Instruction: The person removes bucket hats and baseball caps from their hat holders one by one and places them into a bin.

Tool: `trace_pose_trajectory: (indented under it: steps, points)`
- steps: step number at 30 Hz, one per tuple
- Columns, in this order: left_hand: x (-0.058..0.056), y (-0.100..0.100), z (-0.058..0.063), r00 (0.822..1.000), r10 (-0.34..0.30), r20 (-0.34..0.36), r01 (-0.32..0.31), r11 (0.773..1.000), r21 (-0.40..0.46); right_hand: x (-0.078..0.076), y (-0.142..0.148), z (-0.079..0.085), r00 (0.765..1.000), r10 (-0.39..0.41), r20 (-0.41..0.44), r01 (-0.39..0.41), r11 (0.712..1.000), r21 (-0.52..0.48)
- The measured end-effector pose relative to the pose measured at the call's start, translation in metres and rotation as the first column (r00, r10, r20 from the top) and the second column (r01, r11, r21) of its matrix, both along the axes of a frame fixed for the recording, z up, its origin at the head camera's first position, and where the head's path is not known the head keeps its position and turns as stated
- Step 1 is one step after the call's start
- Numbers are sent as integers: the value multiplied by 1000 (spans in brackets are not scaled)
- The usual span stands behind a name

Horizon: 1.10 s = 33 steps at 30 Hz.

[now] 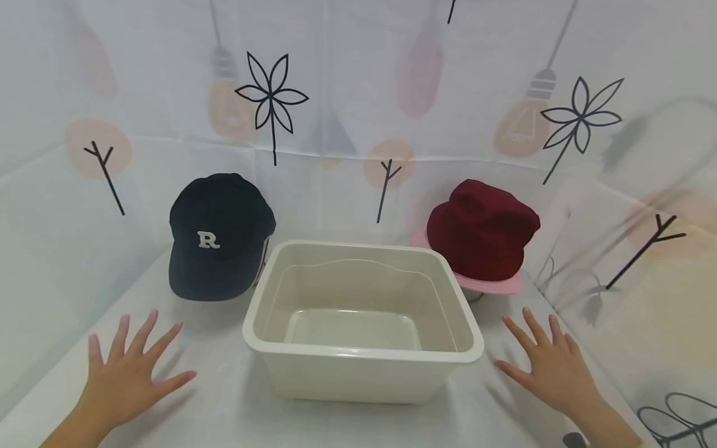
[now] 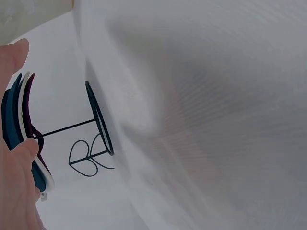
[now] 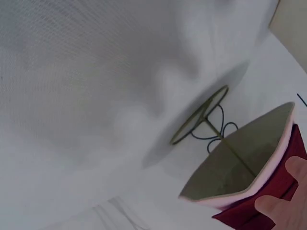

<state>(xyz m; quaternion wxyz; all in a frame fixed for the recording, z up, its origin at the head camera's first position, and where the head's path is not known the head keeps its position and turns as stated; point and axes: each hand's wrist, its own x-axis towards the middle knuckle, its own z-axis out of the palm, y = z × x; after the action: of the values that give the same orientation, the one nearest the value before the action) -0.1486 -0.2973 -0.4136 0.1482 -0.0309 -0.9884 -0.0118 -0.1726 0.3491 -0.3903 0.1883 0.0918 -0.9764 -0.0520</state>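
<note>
My left hand (image 1: 126, 379), palm down with fingers spread, holds nothing at the left of the white-covered table. Ahead of it is a dark navy baseball cap (image 1: 218, 218) with a white letter R. In the left wrist view, several stacked caps (image 2: 24, 115) sit on a black stand (image 2: 98, 117). My right hand (image 1: 551, 367) is likewise spread and bare, at the right. Beyond it a dark red bucket hat (image 1: 482, 230) sits over a pink hat (image 1: 495, 286). The right wrist view shows these raised on a stand with a round base (image 3: 199, 117).
Between the hands stands a cream plastic basin (image 1: 364, 356), its inside bare. It partly overlaps the hats behind it. A white printed cloth (image 1: 347, 81) hangs at the back and both sides, close behind the hats.
</note>
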Motion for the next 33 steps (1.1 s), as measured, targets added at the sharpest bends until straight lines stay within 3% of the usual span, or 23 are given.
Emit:
trace_pose_trajectory:
  steps: [8, 15, 22, 27, 33]
  points:
    - [-1, 4, 5, 999, -38, -39, 39, 999, 36, -2, -3, 5, 995, -23, 93, 35, 990, -134]
    - [-5, 13, 15, 995, -55, -82, 64, 992, 105, -5, -3, 8, 997, 16, 76, 0, 979, -205]
    - [-10, 22, 29, 998, -37, -43, 45, 977, 208, -7, -2, 11, 995, 28, 97, 1, 959, -284]
    - [-14, 31, 42, 1000, -21, 10, 17, 951, 309, -9, -3, 14, 994, 30, 109, 11, 936, -352]
    - [-17, 39, 54, 997, -82, 5, 71, 896, 439, -11, -6, 16, 996, 45, 81, -7, 907, -422]
